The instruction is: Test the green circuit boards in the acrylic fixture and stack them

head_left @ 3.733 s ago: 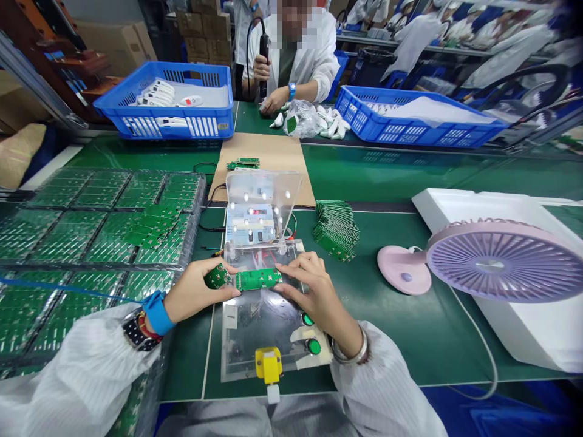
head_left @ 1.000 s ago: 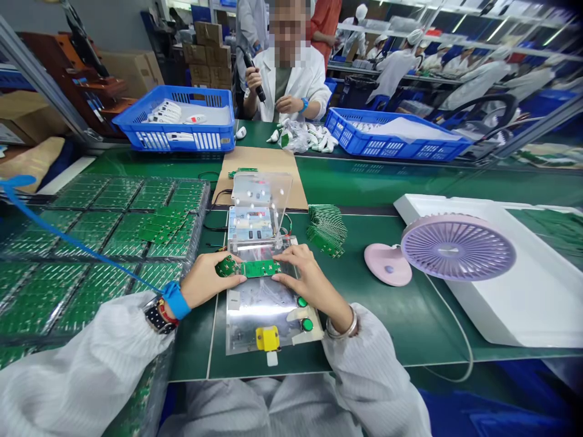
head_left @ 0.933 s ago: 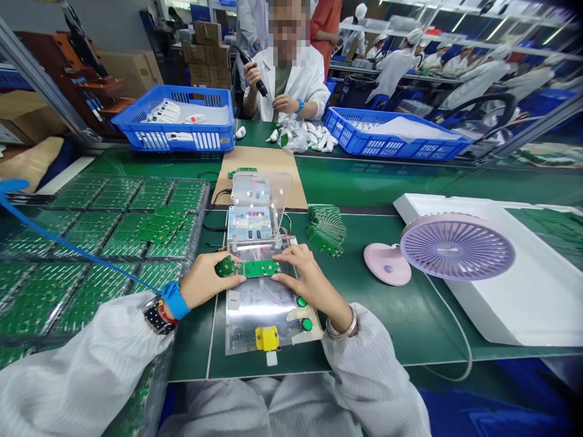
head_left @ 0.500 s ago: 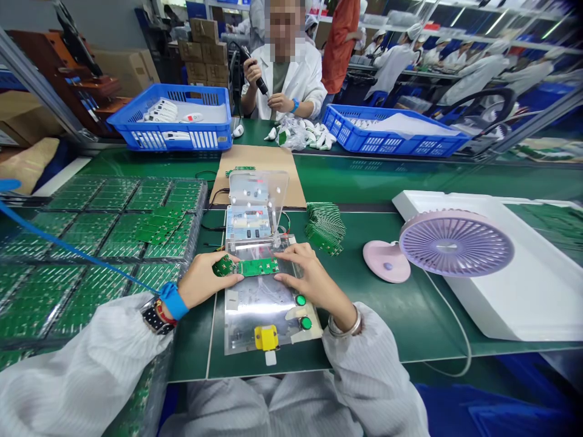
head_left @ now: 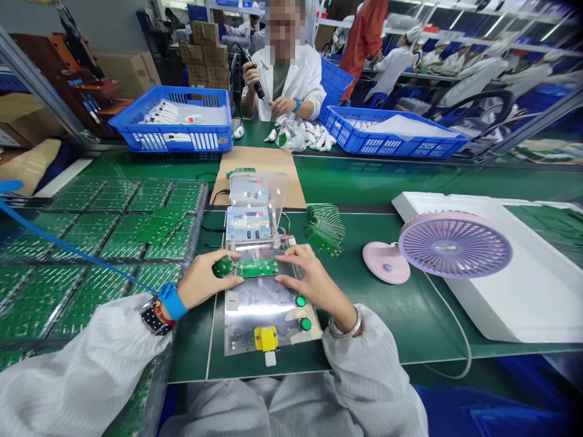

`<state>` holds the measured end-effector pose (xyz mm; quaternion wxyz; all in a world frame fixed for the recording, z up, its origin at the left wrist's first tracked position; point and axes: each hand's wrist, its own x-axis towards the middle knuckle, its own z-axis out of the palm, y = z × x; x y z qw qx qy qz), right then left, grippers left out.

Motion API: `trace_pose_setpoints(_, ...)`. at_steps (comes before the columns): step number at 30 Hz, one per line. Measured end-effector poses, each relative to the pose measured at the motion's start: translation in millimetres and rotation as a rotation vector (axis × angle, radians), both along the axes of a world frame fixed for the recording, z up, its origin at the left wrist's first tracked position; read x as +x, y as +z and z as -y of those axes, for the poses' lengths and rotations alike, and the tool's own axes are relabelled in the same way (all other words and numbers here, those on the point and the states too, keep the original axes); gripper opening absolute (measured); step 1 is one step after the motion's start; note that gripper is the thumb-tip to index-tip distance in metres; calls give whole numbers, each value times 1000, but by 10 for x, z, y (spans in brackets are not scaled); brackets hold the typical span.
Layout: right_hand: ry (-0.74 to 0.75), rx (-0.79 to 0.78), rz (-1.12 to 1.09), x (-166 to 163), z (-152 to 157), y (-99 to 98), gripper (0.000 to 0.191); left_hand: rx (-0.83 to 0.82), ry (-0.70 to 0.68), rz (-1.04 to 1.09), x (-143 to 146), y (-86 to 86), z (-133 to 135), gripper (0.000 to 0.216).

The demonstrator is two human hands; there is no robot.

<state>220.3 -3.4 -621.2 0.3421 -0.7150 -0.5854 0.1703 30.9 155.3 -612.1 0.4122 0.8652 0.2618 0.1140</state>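
A green circuit board (head_left: pixel 258 268) lies across the metal plate of a test fixture (head_left: pixel 259 315). My left hand (head_left: pixel 206 276) pinches its left end between thumb and fingers. Tucked in that same palm are more green circuit boards (head_left: pixel 222 266), mostly covered by the fingers. At the other end, my right hand (head_left: pixel 306 272) has thumb and fingertips closed on the board's right edge. The fixture's clear hinged lid (head_left: pixel 277 203) stands raised behind the board, by a small meter with a display (head_left: pixel 248 221). Two green buttons (head_left: pixel 305 324) and a yellow latch (head_left: pixel 266 338) sit nearer to me.
Trays of circuit boards (head_left: pixel 113 233) cover the left side. A fanned stack of boards (head_left: pixel 325 227) lies right of the fixture, then a pink fan (head_left: pixel 455 246) and a white foam box (head_left: pixel 523 303). Blue baskets (head_left: pixel 182 136) stand opposite, where a co-worker (head_left: pixel 285 79) holds a black tool.
Both my hands stay nearly still at the board's ends. In the background, a person in orange has shifted right, and a blue crate now shows behind the co-worker.
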Motion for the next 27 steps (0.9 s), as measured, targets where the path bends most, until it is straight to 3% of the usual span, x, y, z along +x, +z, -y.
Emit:
trace_pose_setpoints(15,3,-15,14,1,-2,17,33,5,50,18,-7,111,38,36)
trace_pose_setpoints(19,-5,28,-21,-1,24,50,36,-102,109,43,-21,222,89,32)
trace_pose_setpoints(23,43,141,-128,-146,52,188,37,-300,-5,22,-32,317,215,42)
trace_pose_setpoints(27,272,148,-216,-368,40,300,52,-422,-173,67,-45,325,374,57)
